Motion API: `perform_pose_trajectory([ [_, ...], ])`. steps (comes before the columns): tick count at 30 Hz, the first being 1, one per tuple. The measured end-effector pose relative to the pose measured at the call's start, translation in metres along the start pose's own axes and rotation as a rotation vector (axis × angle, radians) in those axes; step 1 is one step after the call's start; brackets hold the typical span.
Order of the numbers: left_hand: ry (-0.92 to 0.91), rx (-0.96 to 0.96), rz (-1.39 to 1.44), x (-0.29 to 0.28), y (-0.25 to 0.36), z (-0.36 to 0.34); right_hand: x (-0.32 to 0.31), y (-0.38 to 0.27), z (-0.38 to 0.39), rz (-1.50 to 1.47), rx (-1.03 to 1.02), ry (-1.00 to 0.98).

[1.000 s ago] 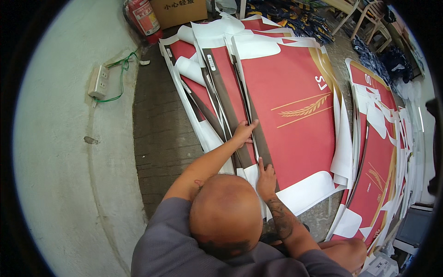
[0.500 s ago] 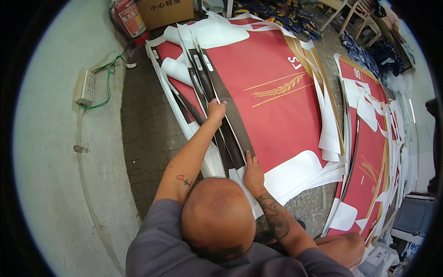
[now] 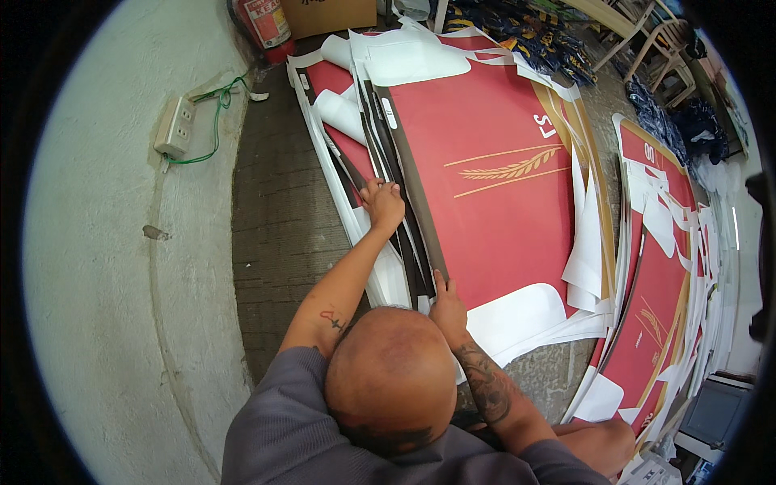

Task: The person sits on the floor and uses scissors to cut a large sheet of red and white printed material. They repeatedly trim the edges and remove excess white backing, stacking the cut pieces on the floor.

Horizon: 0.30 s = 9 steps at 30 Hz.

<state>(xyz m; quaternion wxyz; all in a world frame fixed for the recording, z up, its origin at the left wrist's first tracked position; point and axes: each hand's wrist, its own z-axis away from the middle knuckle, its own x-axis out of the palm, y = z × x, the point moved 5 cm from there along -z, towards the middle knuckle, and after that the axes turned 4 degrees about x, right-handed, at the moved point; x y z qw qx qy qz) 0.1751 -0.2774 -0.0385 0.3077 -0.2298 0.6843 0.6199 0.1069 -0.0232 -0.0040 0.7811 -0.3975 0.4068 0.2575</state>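
Observation:
A stack of large red printed sheets (image 3: pixel 501 242) with dark left borders and a gold wheat-ear print lies before me. My left hand (image 3: pixel 383 208) is at the stack's left side, its fingers bent over the dark sheet edges; the fingertips are partly hidden. Nearer to me, my right hand (image 3: pixel 449 309) lies against the top sheet's dark border, fingers stretched forward along it. Left of the stack's middle, a white rolled sheet end (image 3: pixel 340 115) curls up. White cut-out corners (image 3: pixel 521 311) show at the near end.
A second stack of red sheets (image 3: pixel 647 275) with white strips lies at the right. A fire extinguisher (image 3: pixel 265 28) and a cardboard box (image 3: pixel 331 14) stand far left. On the left wall is a socket box (image 3: pixel 175 127) with green wire. Chairs (image 3: pixel 659 52) stand far right.
The whole view has shifted, so things sit further right and lower. My left hand has changed its hold on the edges, and the dark borders beside it lie closer together. My right hand stays nearby.

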Motion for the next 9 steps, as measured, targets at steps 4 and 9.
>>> perform_pose_trajectory([
  [4, -0.042, 0.080, -0.080, -0.002, 0.021, 0.003, 0.006, 0.007, 0.004, -0.054, -0.004, 0.024],
  [9, -0.013, 0.250, -0.159, -0.003, 0.038, -0.004, 0.019, 0.018, 0.007, -0.031, -0.058, 0.081],
])
